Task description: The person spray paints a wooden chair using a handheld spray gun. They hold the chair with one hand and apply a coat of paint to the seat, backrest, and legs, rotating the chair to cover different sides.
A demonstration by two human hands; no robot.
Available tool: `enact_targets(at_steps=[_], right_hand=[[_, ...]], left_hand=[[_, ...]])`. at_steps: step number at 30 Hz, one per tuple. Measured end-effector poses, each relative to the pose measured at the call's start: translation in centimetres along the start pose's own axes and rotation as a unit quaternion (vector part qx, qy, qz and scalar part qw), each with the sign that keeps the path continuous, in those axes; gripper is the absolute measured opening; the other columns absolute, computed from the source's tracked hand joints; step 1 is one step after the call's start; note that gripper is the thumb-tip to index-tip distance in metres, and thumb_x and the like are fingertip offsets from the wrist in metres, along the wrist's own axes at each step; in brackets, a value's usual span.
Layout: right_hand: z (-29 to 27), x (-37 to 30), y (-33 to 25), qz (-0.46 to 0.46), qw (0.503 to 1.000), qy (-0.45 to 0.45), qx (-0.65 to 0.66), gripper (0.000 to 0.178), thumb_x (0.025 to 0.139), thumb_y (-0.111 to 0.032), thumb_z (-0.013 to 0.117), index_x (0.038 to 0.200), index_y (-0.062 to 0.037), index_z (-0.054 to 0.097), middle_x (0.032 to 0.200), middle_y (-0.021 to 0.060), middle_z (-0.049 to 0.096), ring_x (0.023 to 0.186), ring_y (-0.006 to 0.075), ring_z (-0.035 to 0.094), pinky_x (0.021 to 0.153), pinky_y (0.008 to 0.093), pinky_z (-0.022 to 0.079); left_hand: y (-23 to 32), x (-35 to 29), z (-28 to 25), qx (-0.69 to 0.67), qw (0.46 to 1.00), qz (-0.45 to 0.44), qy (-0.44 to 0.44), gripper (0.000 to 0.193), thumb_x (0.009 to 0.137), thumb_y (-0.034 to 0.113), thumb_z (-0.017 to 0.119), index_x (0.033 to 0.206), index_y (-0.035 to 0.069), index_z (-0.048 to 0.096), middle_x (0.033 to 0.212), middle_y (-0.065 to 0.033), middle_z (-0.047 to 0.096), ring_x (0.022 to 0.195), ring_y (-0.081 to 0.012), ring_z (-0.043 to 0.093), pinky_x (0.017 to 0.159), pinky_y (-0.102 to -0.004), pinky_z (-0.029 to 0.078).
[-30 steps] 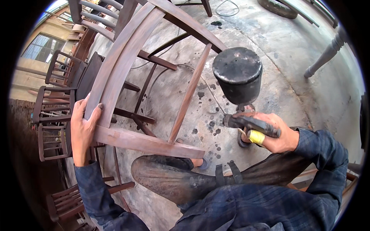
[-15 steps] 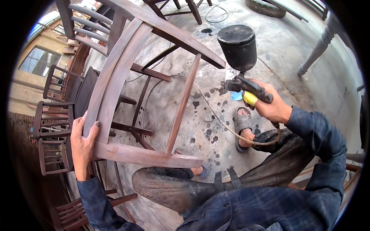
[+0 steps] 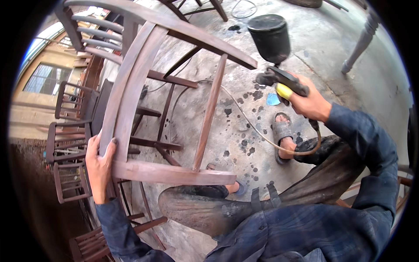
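Lifting of the spray gun point(image 3: 283, 83) is seen over the last second: it is raised from low beside the sandalled foot point(image 3: 283, 133) to the height of the chair frame point(image 3: 144, 100)'s upper rail, cup point(image 3: 270, 37) upright, nozzle turned toward the wood. Right hand point(image 3: 312, 105) is closed round the grip, hose point(image 3: 253, 129) trailing below. Left hand point(image 3: 99, 168) is unmoved, fingers point(image 3: 109, 150) wrapped on the frame's lower corner. Spraying looks about to be resumed. Stained concrete floor point(image 3: 244, 113) lies underneath.

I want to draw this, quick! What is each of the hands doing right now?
Left hand: closed on the wooden chair frame, gripping its corner.
Right hand: closed around the spray gun handle.
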State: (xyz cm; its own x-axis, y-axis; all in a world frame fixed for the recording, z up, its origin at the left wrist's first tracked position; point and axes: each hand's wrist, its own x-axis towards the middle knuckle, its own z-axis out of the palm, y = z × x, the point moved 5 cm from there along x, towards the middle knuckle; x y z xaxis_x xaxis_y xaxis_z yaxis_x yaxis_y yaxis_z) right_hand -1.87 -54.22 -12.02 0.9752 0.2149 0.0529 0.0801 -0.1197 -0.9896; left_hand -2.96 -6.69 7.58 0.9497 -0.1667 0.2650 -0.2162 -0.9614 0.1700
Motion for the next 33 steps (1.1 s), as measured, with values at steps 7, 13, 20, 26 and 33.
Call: enact_targets(at_steps=[7, 13, 20, 26, 33], right_hand=[[3.3, -5.0, -1.6, -0.064, 0.992, -0.109, -0.026, 0.044, 0.093, -0.013, 0.061, 0.134, 0.0027, 0.057, 0.093, 0.0093, 0.069, 0.077, 0.0160, 0.065, 0.073, 0.0313, 0.054], [7.0, -8.3, -1.3, -0.155, 0.971, -0.177, 0.033, 0.035, 0.093, -0.005, 0.062, 0.127, 0.0034, 0.061, 0.134, 0.0212, 0.063, 0.107, 0.0239, 0.067, 0.093, 0.0356, 0.051], [9.7, -9.9, -0.7, -0.151, 0.946, -0.276, 0.075, 0.044, 0.093, -0.006, 0.061, 0.135, 0.0047, 0.054, 0.139, 0.0232, 0.059, 0.122, 0.0363, 0.064, 0.101, 0.0387, 0.050], [8.1, -7.5, 0.1, -0.148, 0.976, -0.161, 0.015, 0.043, 0.094, -0.010, 0.063, 0.136, -0.0007, 0.057, 0.129, 0.0191, 0.067, 0.106, 0.0261, 0.070, 0.089, 0.0367, 0.056], [2.3, -2.6, 2.0, -0.067, 0.996, -0.006, 0.059, 0.034, 0.099, -0.020, 0.062, 0.130, -0.0044, 0.061, 0.078, -0.0015, 0.060, 0.057, 0.0047, 0.049, 0.053, 0.0235, 0.044]], left_hand=[[-0.5, 0.2, -0.6, -0.005, 1.000, -0.009, 0.013, 0.034, 0.092, 0.016, 0.071, 0.117, -0.006, 0.065, 0.108, -0.0121, 0.064, 0.098, -0.0209, 0.061, 0.090, -0.0316, 0.048], [-1.8, 0.8, -0.5, -0.023, 1.000, -0.005, 0.012, 0.033, 0.093, 0.016, 0.072, 0.116, -0.007, 0.065, 0.106, -0.0103, 0.066, 0.095, -0.0172, 0.062, 0.088, -0.0300, 0.049], [-2.6, 1.1, -1.0, -0.006, 1.000, -0.020, 0.014, 0.033, 0.094, 0.017, 0.073, 0.117, -0.006, 0.066, 0.103, -0.0085, 0.069, 0.092, -0.0142, 0.062, 0.085, -0.0289, 0.049], [-3.2, 1.0, -1.0, -0.008, 0.999, -0.032, 0.016, 0.030, 0.095, 0.018, 0.071, 0.114, -0.005, 0.066, 0.099, -0.0074, 0.068, 0.092, -0.0138, 0.060, 0.085, -0.0292, 0.048], [-3.7, 1.1, -1.3, 0.004, 0.999, -0.035, 0.011, 0.030, 0.095, 0.018, 0.071, 0.115, -0.004, 0.066, 0.099, -0.0082, 0.066, 0.089, -0.0151, 0.059, 0.083, -0.0299, 0.048]])
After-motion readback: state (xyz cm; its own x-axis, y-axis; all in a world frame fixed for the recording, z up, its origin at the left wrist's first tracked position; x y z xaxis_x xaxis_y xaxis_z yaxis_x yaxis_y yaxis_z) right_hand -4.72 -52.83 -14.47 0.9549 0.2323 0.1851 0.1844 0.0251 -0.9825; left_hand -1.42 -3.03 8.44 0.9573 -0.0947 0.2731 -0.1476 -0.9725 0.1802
